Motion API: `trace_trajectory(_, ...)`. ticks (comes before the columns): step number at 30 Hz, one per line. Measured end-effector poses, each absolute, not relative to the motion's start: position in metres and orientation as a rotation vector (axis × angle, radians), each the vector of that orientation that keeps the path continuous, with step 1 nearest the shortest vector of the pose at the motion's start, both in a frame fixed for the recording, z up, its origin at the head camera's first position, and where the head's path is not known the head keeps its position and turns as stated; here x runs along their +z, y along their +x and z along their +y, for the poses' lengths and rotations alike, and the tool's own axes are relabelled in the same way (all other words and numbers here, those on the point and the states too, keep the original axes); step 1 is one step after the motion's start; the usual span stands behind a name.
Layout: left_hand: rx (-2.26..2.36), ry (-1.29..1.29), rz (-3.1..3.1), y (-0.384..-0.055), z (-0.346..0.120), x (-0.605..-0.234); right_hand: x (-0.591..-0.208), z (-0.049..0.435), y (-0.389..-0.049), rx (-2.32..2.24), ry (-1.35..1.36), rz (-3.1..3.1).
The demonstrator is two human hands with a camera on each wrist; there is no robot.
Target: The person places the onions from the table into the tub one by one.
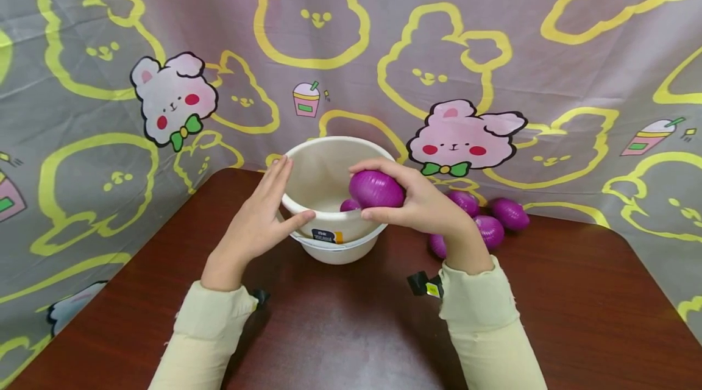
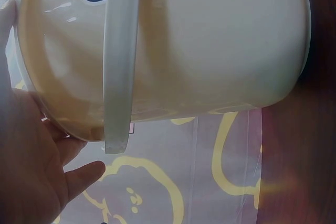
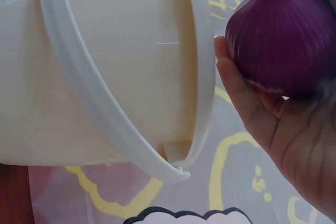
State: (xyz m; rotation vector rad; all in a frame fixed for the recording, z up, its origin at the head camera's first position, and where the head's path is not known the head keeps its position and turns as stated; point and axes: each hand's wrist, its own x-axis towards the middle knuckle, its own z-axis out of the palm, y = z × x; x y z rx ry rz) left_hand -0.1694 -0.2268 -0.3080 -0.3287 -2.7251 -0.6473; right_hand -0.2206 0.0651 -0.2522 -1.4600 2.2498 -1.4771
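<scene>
A cream plastic bucket (image 1: 309,177) stands on the table, its white handle (image 3: 94,87) hanging down across the front. My left hand (image 1: 258,213) rests on the bucket's left rim with straight fingers, the thumb along the front edge. In the left wrist view that hand (image 2: 31,156) lies beside the bucket's mouth. My right hand (image 1: 422,201) grips a purple onion (image 1: 376,189) over the right side of the rim; the right wrist view shows this onion (image 3: 281,38) in the fingers, stem end up. Inside the bucket part of another onion (image 1: 348,205) shows, the rest hidden by the rim.
Several purple onions (image 1: 510,213) lie on the dark brown table (image 1: 329,329) to the right, some partly behind my right forearm. A patterned cloth (image 1: 351,91) hangs close behind the bucket and around the table's sides. Each wrist carries a small black device (image 1: 418,284).
</scene>
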Motion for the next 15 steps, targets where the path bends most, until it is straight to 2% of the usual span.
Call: trace_trajectory(15,-0.653,-0.34,-2.714,-0.17,-0.227,-0.31,-0.254,0.041,-0.233,-1.487,-1.501,2.289)
